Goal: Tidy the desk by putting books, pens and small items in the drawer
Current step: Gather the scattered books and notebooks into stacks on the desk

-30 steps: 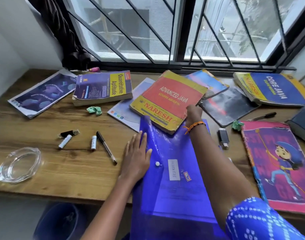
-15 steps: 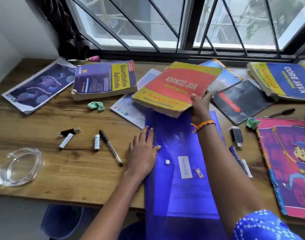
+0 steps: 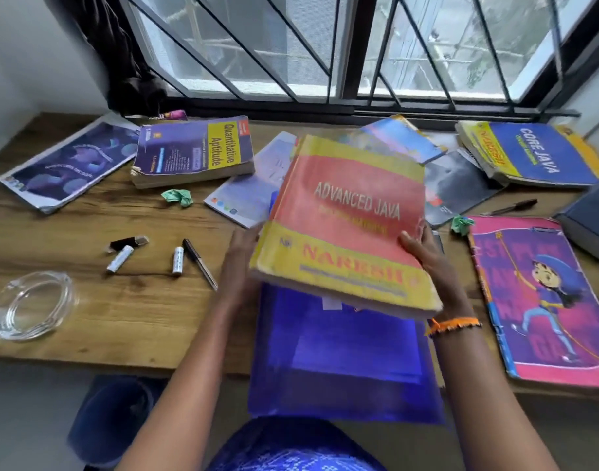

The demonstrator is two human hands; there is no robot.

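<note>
A thick red and yellow Advanced Java book hangs in the air above a blue plastic folder that overhangs the desk's front edge. My right hand grips the book's right edge with the thumb on the cover. My left hand is at the book's left edge, blurred, its fingers hidden under the book. A black pen, two white caps and a small dark item lie left of my hands.
Around the wooden desk lie a Quantitative Aptitude book, a Core Java book, a pink cartoon book, a purple booklet, crumpled green papers, another pen and a glass ashtray. A blue bin stands below.
My right hand has lifted the Advanced Java book off the desk and brought it toward me over the blue folder. My left hand left the folder and went to the book's left edge.
</note>
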